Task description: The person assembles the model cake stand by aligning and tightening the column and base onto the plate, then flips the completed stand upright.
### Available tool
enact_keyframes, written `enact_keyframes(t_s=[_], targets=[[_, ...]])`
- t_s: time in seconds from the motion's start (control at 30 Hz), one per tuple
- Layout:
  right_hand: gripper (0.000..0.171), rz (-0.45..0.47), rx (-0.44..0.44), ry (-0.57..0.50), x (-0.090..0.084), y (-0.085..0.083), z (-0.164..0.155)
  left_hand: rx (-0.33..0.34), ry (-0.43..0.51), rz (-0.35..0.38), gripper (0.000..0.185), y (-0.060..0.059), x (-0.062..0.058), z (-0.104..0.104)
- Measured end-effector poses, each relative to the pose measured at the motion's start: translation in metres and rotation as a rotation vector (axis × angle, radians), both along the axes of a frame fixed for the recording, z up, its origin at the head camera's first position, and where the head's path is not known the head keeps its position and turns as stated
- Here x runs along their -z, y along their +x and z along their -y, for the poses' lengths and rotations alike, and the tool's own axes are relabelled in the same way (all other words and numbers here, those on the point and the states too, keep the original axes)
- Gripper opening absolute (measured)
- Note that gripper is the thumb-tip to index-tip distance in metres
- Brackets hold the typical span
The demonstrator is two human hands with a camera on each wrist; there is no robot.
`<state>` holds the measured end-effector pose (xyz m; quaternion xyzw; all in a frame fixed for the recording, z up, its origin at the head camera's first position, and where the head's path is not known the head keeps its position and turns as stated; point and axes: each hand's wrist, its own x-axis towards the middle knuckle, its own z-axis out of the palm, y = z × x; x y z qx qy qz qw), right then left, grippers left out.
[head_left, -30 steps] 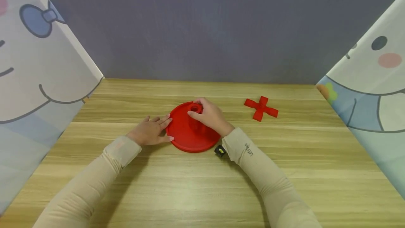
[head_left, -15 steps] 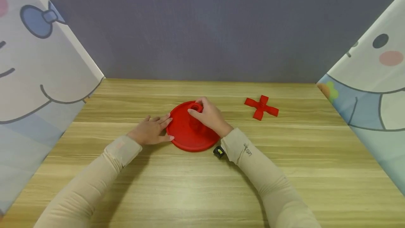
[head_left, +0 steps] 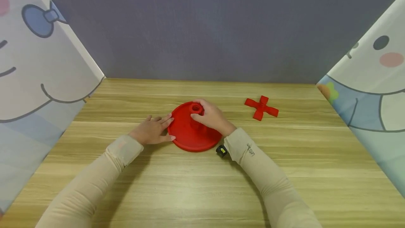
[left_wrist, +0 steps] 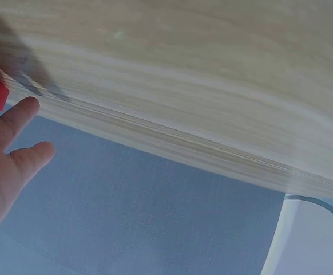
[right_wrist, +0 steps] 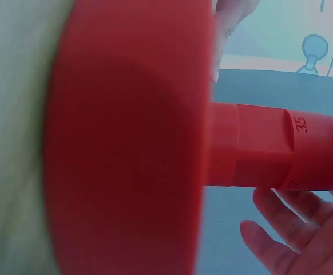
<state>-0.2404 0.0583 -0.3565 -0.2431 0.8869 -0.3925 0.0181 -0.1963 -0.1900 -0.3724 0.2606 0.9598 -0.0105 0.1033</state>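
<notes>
A round red plate [head_left: 180, 134] with a raised rim lies on the wooden table. From it a red post [head_left: 197, 120] with a hole in its top stands upright; the right wrist view shows the marking "35" on this post [right_wrist: 264, 146]. The thumb and fingers of my right hand [head_left: 212, 117] grip the post near its top. My left hand [head_left: 150, 131] rests against the plate's left rim with fingers spread and fairly straight. Only part of the left hand [left_wrist: 0, 163] is in the left wrist view, beside a bit of red rim.
A red cross-shaped piece [head_left: 261, 108] with four arms lies on the table to the right of the plate. The black wrist camera [head_left: 221, 151] hangs at the right cuff, close to the plate. A grey wall [head_left: 209, 27] stands behind the table, with printed cloth at both sides.
My right hand has shifted slightly around the post, and its thumb sits a little lower, so more of the post's top shows. The left hand stays at the rim.
</notes>
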Motion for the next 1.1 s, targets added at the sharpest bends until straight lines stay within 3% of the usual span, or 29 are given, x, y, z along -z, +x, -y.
enact_keyframes(t_s=[0.1,0.33,0.57,0.67,0.9,1.1], targets=[[0.053,-0.012,-0.012,0.040,-0.001,0.000,-0.001,-0.006,0.005,-0.001,0.080,0.001,0.000,-0.001],[0.054,-0.064,0.066,0.139,-0.005,-0.001,0.004,-0.005,-0.012,-0.015,0.080,0.001,0.001,0.000],[0.059,0.073,-0.061,0.018,-0.009,-0.005,-0.001,0.001,-0.004,-0.023,0.080,0.001,0.003,0.000],[0.058,0.110,-0.060,-0.012,-0.011,-0.005,0.000,0.001,-0.006,-0.027,0.080,0.001,0.002,0.000],[0.060,0.062,-0.076,0.029,-0.011,-0.005,-0.001,-0.006,-0.022,-0.037,0.081,0.002,0.000,0.001],[0.060,0.082,-0.123,-0.046,-0.014,-0.013,-0.052,-0.001,-0.001,-0.030,0.081,0.002,0.003,0.001]])
